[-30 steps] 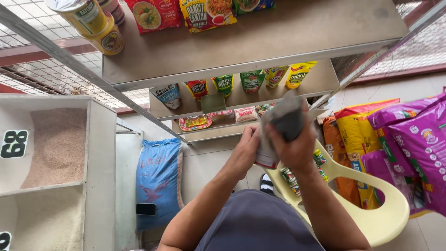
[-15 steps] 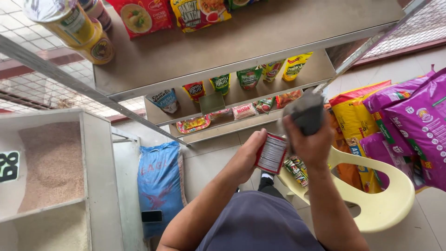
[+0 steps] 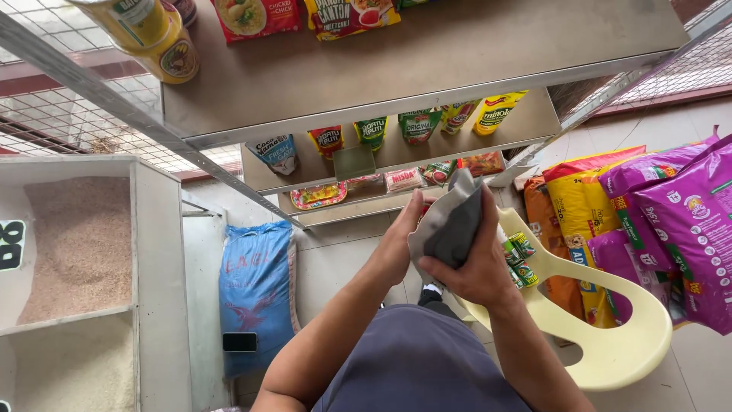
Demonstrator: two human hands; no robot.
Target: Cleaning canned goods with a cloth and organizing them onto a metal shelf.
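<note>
Change: half a second ago you had a red can showing in your left hand; now the grey cloth (image 3: pixel 451 229) covers it and the can is hidden.
Right hand (image 3: pixel 474 263): clenched around the cloth, pressing it toward your left palm.
Left hand (image 3: pixel 402 243): cupped behind the cloth at 9 o'clock of it; whether it grips the can, you cannot tell.
Meaning: it looks like you are wiping the can.
Nearby: small cans (image 3: pixel 521 258) on the yellow chair (image 3: pixel 610 336) at 3 o'clock; shelves (image 3: pixel 396 84) at 12.
</note>
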